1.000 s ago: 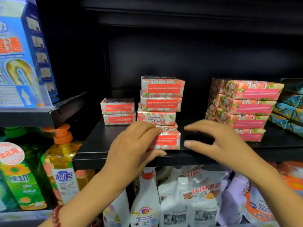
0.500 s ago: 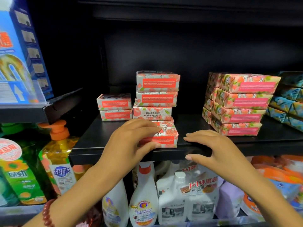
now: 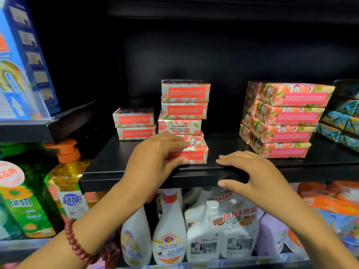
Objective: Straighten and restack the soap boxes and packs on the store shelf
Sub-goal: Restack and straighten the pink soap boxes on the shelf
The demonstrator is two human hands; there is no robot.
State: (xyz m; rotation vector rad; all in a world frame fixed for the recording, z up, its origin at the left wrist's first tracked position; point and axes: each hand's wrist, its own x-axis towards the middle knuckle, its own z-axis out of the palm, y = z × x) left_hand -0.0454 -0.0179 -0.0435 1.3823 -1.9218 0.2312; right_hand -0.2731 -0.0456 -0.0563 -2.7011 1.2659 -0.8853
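A pomegranate soap box (image 3: 196, 152) lies at the front edge of the black shelf (image 3: 223, 144). My left hand (image 3: 153, 162) grips it, fingers over its top and thumb against its front face. Behind it stands a middle stack of soap boxes (image 3: 184, 105), and left of that a low stack of two boxes (image 3: 135, 124). At the right is a tilted stack of pink soap packs (image 3: 285, 121). My right hand (image 3: 252, 171) rests on the shelf's front edge, fingers on top and thumb under the lip, holding no box.
Blue soap packs (image 3: 343, 121) are stacked at the far right. A blue carton (image 3: 21, 61) stands on the upper left shelf. Below are a yellow pump bottle (image 3: 68, 183), green detergent (image 3: 21, 206) and white spray bottles (image 3: 169, 230).
My left hand has drawn the front soap box a little toward the shelf edge. My right hand has dropped from above the shelf onto its front lip.
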